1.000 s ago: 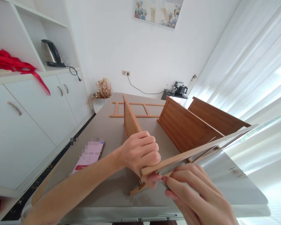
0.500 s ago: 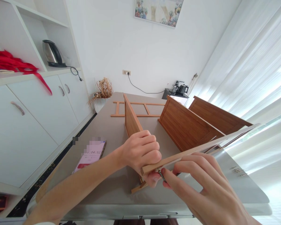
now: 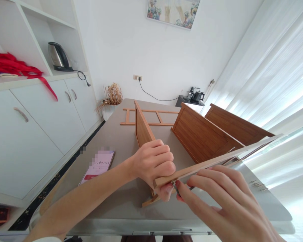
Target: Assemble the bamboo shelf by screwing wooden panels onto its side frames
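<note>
My left hand (image 3: 156, 164) is closed around the near end of a wooden rail (image 3: 192, 168), where it meets an upright wooden panel (image 3: 143, 127). Between the thumb and fingers of my right hand (image 3: 219, 195) is a small dark metal tool, which looks like a hex key (image 3: 176, 189). Its tip is at a fastener on the rail's near side, close to my left thumb. My fingers hide most of the tool. Two more brown panels, a nearer one (image 3: 204, 134) and a farther one (image 3: 237, 124), stand on edge to the right.
A phone (image 3: 98, 166) showing a timer lies left on the grey table (image 3: 126, 220). Several screws (image 3: 259, 185) lie at the right. A ladder-like wooden frame (image 3: 164, 123) lies flat at the back. White cabinets (image 3: 40, 134) stand left, curtains (image 3: 262, 67) hang right.
The whole view has shifted slightly. Both hands keep their places on the rail and at the fastener, with only a small shift of the right fingers.
</note>
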A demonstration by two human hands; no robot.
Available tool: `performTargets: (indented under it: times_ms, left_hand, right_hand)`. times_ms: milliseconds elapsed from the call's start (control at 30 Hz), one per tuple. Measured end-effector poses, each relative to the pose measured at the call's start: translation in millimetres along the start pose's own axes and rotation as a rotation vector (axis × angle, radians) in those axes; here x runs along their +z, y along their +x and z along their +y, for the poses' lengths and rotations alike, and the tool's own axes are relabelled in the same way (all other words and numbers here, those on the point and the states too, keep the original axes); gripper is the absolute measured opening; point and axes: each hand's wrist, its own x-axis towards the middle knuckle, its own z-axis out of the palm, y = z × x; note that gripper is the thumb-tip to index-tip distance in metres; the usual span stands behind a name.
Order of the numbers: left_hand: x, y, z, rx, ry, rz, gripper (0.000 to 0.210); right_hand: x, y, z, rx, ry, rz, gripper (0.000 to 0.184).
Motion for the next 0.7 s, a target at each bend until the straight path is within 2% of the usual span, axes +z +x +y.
performTargets:
  times_ms: [167,367,467,600,700]
  left_hand:
    - [0.5,1,0,0.005,0.019,0.011,0.03]
    - [0.6,0,0,0.011,0.023,0.003,0.034]
    - [0.0,2,1,0.017,0.027,0.001,0.036]
    - [-2.4,2,-1,0.032,0.029,-0.023,0.038]
    - [-5.6,1,-5,0.057,-0.001,-0.082,0.037]
  right_hand:
    - [1,-2,-2,0.084,0.179,-0.05,0.022]
    - [2,-7,-3,0.068,0.13,-0.022,0.03]
    - [5,-9,-5,0.112,0.208,-0.032,0.023]
    - [14,-9,-13,0.313,0.506,-0.064,0.018]
    - [20,-9,-20,0.557,0.808,-0.192,0.019]
